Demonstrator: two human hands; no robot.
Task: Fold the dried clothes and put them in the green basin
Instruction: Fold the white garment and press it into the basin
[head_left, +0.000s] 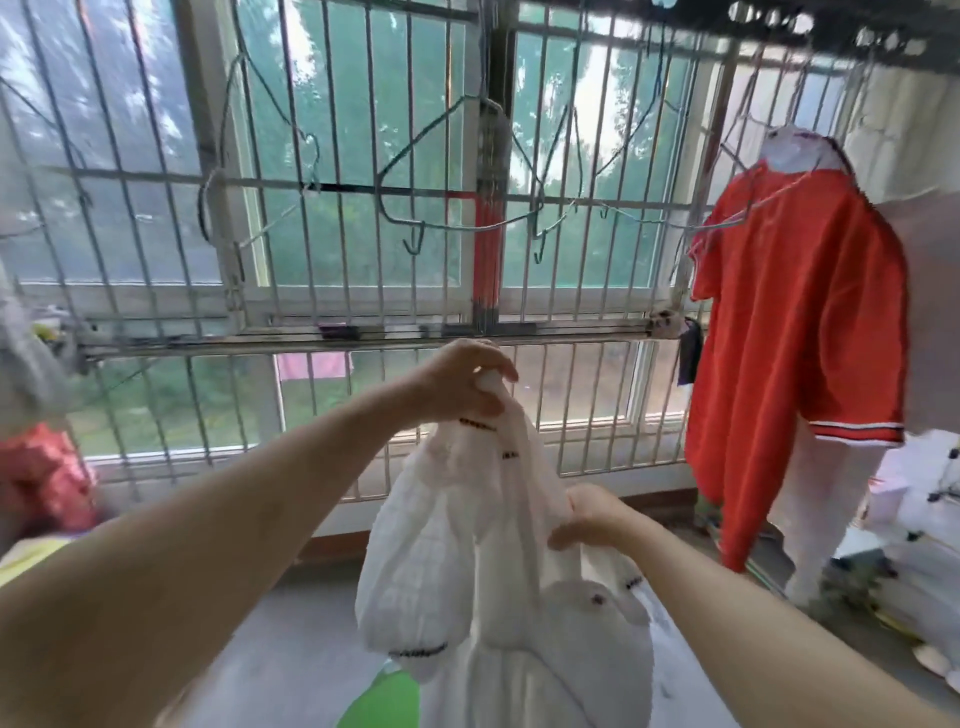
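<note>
Our left grip (467, 387) pinches the bunched top of the white garment (452, 561). Our right grip (589, 519), lower and to its right, pinches a fold at mid-height. The cloth hangs crumpled below both grips, in the air. Just beneath it the green basin (382, 699) peeks out. To fold well, we judge we should find both shoulders, shake the cloth flat, then halve it. Well to the right a red shirt (800, 338) hangs on its hanger.

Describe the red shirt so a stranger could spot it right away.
Along the barred window, follow the bare wire hangers to the right end. The red shirt hangs there, the only red garment on a hanger, with a white-striped sleeve cuff.
</note>
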